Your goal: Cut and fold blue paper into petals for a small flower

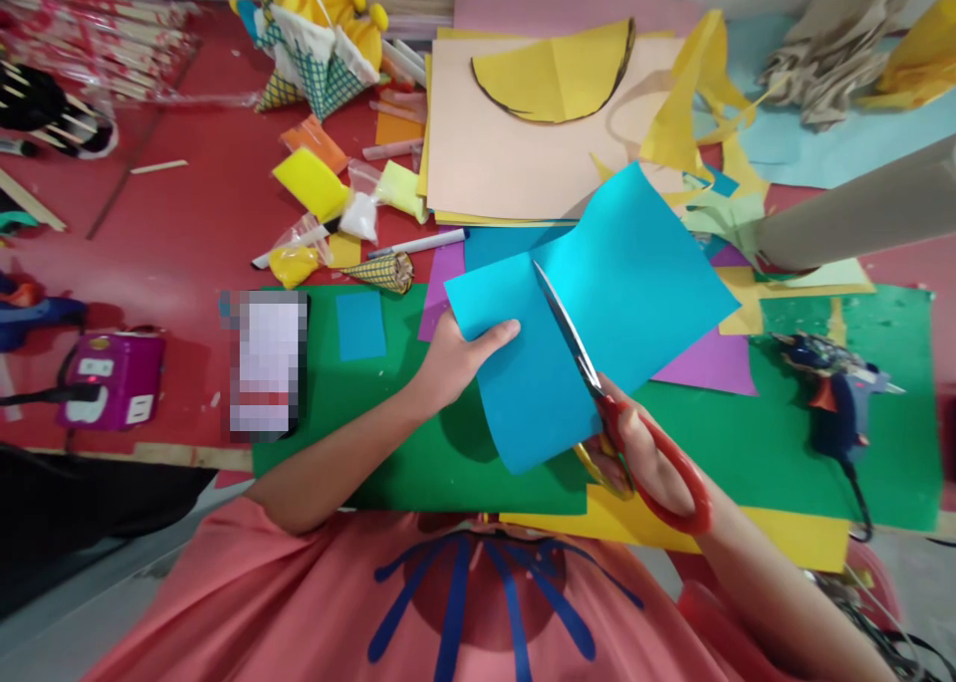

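Turquoise paper is what we are handling: the blue sheet (612, 294) is hanging in the air just above the bench (186, 224), curling down at its near edge, in the middle of the view. We are reaching in from the lower left with the left hand (455, 358), forearm stretched over the green sheet (388, 443), and its fingers (497, 336) are pinching the blue sheet's left edge, thumb lying on top and the others hidden beneath. We are bringing the right hand (642, 453) in from the lower right, wrist bent inward, with its fingers (634, 443) threaded through and closed around the red handles of the scissors (590, 373). The blades are pointing up and to the left and lying across the blue sheet near its middle; how far apart they are standing we cannot tell. Under our hands the red bench is carrying the green sheet, with a small blue rectangle (359, 326) resting on it and a yellow sheet (799, 538) showing along its near edge. A glue gun (836, 393) is lying on the green sheet to the right, well apart from the scissors. Further back a peach sheet (508, 154) is bearing a yellow half circle (557, 75), a marker (418, 244) is lying just beside the stack, and a purple power strip (112, 378) is sitting at the far left.
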`<state>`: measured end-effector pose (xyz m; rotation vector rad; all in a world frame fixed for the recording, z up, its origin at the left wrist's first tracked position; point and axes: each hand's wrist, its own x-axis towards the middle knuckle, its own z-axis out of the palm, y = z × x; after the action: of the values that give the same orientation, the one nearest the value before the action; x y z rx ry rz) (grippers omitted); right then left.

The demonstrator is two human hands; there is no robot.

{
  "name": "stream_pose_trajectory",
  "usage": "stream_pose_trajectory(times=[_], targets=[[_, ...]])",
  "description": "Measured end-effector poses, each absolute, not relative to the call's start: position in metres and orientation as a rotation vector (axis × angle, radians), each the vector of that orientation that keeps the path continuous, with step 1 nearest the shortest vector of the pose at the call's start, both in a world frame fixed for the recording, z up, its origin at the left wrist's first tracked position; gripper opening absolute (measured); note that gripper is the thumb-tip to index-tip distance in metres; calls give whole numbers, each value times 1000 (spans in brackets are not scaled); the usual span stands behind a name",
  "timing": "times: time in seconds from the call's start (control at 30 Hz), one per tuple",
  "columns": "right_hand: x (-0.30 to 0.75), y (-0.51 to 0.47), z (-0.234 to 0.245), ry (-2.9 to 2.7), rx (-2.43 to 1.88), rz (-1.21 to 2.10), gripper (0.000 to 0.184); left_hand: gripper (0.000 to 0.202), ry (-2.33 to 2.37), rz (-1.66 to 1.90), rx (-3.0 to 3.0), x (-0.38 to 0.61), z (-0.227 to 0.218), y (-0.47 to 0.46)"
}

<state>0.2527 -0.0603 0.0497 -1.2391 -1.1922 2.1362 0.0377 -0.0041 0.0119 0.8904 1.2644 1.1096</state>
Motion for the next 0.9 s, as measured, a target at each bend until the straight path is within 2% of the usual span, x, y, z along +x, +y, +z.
stream_pose_trajectory(times=[0.53,0.8,0.9], targets=[[253,-59,47,-1119,-1234,2135,53,40,1281,1076,836,36,16,-1],[255,-55,50,-1118,-1251,2144,50,49,1255,1087,879,38,12,-4],[251,-54,49,-1107,-1279,2133,48,44,1254,1070,895,40,11,-6]])
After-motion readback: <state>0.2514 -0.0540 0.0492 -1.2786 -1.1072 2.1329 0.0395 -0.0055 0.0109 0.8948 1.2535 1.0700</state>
